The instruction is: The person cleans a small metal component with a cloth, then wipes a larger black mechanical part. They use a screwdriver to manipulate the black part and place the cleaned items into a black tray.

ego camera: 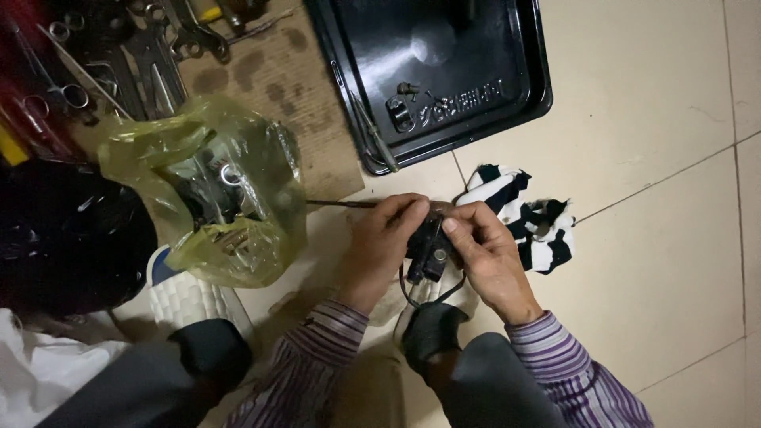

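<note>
Both hands meeting over the pale tiled floor (658, 119), near the middle of the view, sleeves of purple striped cloth running back to the near edge. Left hand (380, 238) curled shut around the left side of a small black mechanical part with dark wires (428, 247), fingers bent over its top. Right hand (487, 250) closed on the same part from the right, thumb pressed against its face, fingers wrapped behind. Part held just above the floor, between the two hands, its wires hanging down toward the near side. A thin metal rod (341, 204) lying flat just left of the left hand, its right end hidden under the fingers; whether gripped or only touched, impossible to tell. Just right of the right hand, a crumpled black-and-white striped cloth (539, 226) on the tiles. Far of the hands, a black rectangular metal tray (507, 95) holding a few small screws and a black fitting (400, 111) near its left corner. To the left, a yellow translucent plastic bag (214, 190) with dark metal pieces inside, resting on a stained brown cardboard sheet (285, 79). Far left, a scatter of grey spanners and wrenches (151, 55). Near left, a round black object (71, 230), too dark to identify, and a white textured shoe (186, 297) just near of the bag.
</note>
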